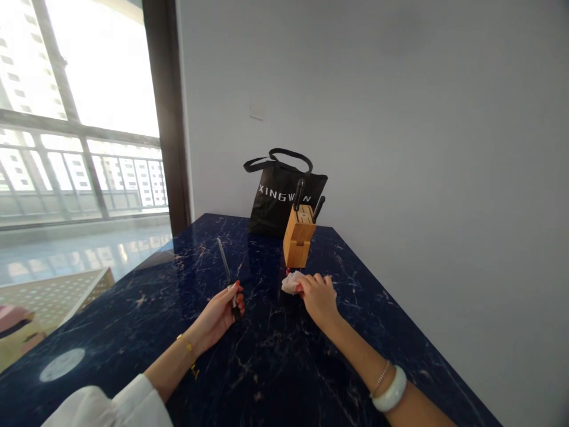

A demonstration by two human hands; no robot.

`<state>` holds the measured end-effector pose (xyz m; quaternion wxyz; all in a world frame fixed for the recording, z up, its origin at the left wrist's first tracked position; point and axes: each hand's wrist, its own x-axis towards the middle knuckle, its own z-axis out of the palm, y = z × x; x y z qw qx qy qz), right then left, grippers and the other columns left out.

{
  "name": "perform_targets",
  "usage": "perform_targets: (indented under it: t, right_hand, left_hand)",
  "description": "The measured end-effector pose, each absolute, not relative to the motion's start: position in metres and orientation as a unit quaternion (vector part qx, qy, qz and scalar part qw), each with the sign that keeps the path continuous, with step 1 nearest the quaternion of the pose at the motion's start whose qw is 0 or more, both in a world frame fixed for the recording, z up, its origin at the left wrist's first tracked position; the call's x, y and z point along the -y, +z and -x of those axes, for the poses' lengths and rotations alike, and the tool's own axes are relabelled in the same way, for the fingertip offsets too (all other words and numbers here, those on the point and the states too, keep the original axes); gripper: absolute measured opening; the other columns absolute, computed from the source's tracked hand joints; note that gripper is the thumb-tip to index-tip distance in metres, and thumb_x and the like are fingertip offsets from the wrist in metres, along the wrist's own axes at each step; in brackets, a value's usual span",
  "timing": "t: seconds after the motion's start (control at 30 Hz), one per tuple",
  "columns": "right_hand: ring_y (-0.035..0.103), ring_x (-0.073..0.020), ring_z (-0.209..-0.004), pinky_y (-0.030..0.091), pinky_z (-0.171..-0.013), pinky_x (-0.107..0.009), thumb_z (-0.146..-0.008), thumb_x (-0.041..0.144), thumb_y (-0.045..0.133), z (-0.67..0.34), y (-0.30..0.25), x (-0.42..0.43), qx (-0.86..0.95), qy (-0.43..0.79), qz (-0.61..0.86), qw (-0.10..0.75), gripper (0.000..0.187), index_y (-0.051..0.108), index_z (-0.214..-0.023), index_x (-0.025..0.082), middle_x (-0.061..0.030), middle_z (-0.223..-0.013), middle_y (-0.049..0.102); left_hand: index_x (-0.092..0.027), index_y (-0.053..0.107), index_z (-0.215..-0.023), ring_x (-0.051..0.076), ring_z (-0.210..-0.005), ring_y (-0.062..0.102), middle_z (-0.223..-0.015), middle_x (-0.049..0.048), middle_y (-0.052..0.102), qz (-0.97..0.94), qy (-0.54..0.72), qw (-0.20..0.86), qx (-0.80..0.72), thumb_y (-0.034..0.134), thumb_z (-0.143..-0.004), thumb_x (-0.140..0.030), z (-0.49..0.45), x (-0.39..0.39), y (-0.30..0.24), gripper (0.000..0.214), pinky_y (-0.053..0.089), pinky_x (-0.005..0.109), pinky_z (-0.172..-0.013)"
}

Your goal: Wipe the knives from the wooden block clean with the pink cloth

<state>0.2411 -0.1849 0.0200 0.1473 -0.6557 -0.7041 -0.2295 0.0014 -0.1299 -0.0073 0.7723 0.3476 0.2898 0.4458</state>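
Observation:
My left hand (224, 309) is closed around the dark handle of a knife (223, 259), whose narrow blade points up and away over the table. Between the fingers of my right hand (317, 295) is a crumpled white tissue (292, 283), held just in front of the knife block. The wooden knife block (299, 237) stands upright on the table, with black-handled tools in its slots. A small red thing (288, 271) shows between tissue and block; I cannot make out what it is.
A black tote bag (271, 204) with white letters stands behind the block. The dark blue marbled table (249, 367) narrows toward the grey wall (422, 148). On the left are a window (102, 71) and a perforated light-coloured piece (57, 296) beside the table.

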Motion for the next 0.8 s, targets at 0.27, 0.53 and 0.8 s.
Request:
perform_targets:
  t: [0.27, 0.53, 0.8]
  right_hand:
    - [0.046, -0.0194, -0.094, 0.026, -0.074, -0.031, -0.078, 0.021, 0.049, -0.297, 0.013, 0.165, 0.669, -0.172, 0.701, 0.179, 0.017, 0.057, -0.093, 0.024, -0.0037, -0.097, 0.060]
    - [0.052, -0.0172, -0.063, 0.031, -0.054, -0.025, -0.076, 0.050, 0.038, -0.364, 0.019, 0.167, 0.466, -0.080, 0.798, 0.373, 0.039, 0.059, -0.076, 0.018, -0.0063, -0.071, 0.061]
    - [0.051, -0.0336, -0.089, 0.038, -0.066, -0.042, -0.067, 0.027, 0.047, -0.434, 0.005, 0.195, 0.170, -0.121, 0.895, 0.394, 0.044, 0.052, -0.107, 0.010, -0.0230, -0.101, 0.052]
  left_hand:
    - [-0.014, 0.050, -0.081, 0.006, -0.049, 0.047, -0.059, -0.0024, 0.048, -0.372, 0.432, 0.757, -0.320, 0.053, -0.080, -0.025, -0.004, 0.137, -0.005, 0.012, 0.043, 0.019, -0.048]
    - [-0.014, 0.049, -0.078, 0.007, -0.050, 0.048, -0.059, -0.0023, 0.049, -0.389, 0.409, 0.761, -0.319, 0.052, -0.081, -0.024, -0.006, 0.139, -0.003, 0.011, 0.044, 0.021, -0.052]
    - [-0.014, 0.049, -0.078, 0.007, -0.050, 0.050, -0.058, -0.0029, 0.049, -0.412, 0.387, 0.756, -0.329, 0.055, -0.078, -0.032, -0.006, 0.138, -0.007, 0.020, 0.049, 0.024, -0.056]
